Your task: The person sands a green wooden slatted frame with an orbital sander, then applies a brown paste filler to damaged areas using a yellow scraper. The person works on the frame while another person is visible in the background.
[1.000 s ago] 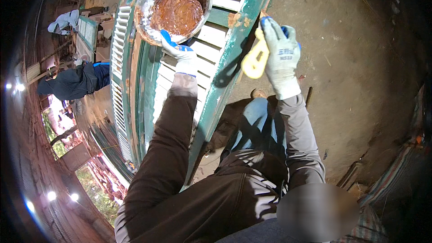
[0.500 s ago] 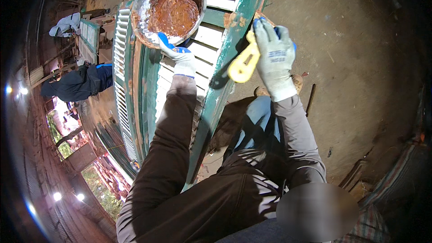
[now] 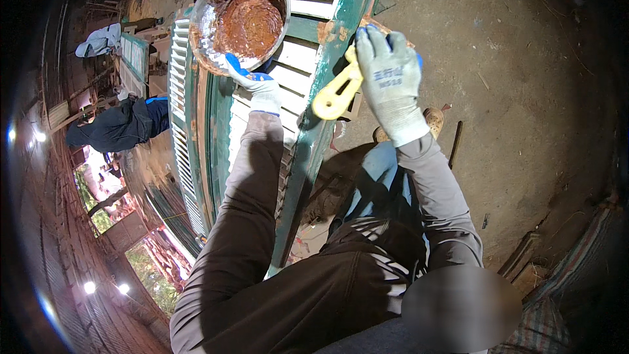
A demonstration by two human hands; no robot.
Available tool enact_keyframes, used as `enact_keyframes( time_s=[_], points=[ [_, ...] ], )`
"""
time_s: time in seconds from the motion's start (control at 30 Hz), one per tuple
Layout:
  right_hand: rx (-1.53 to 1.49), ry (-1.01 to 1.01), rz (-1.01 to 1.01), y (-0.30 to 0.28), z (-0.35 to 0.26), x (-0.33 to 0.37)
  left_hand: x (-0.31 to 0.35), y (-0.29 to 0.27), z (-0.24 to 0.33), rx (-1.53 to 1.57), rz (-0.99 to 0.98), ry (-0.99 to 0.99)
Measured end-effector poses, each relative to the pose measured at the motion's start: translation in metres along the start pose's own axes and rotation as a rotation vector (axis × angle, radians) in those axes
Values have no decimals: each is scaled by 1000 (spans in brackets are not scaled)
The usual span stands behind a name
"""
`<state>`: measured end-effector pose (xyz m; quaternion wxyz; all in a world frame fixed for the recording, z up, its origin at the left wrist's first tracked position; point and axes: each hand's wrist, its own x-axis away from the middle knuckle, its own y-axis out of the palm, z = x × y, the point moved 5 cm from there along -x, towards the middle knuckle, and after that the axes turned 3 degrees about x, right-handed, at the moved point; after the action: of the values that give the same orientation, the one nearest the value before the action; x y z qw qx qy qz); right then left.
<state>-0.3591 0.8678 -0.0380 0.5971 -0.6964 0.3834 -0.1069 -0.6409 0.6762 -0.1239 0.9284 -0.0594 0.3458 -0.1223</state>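
Observation:
My left hand (image 3: pixel 252 82), in a white and blue glove, grips the rim of a metal bowl (image 3: pixel 204 19) full of reddish-brown paste, held above a green louvered shutter. My right hand (image 3: pixel 391 82), in a grey glove with blue fingertips, is closed on a yellow-handled scraper (image 3: pixel 335 95). The scraper's blade end lies against the shutter's worn green frame (image 3: pixel 327 92), where brown filler shows beside my fingers. The blade itself is hidden behind my glove.
The shutter's white slats (image 3: pixel 298 59) run between green rails, with another louvered panel (image 3: pixel 180 111) to the left. A person in dark clothes (image 3: pixel 114 128) bends over at the left. Bare dirt floor (image 3: pixel 524 92) spreads to the right; a sandal (image 3: pixel 434 118) shows by my right wrist.
The right hand with the scraper has shifted up along the green frame. The bowl in the left hand has stayed in about the same place.

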Motion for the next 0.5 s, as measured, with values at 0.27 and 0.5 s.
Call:
enact_keyframes(
  time_s=[0.27,0.5],
  points=[
    [-747,88,202,18,24,69,-5,-26,-42,186,67,-212],
    [-1051,427,273,70,23,61,-5,-1,37,46,-82,-90]
  ],
)
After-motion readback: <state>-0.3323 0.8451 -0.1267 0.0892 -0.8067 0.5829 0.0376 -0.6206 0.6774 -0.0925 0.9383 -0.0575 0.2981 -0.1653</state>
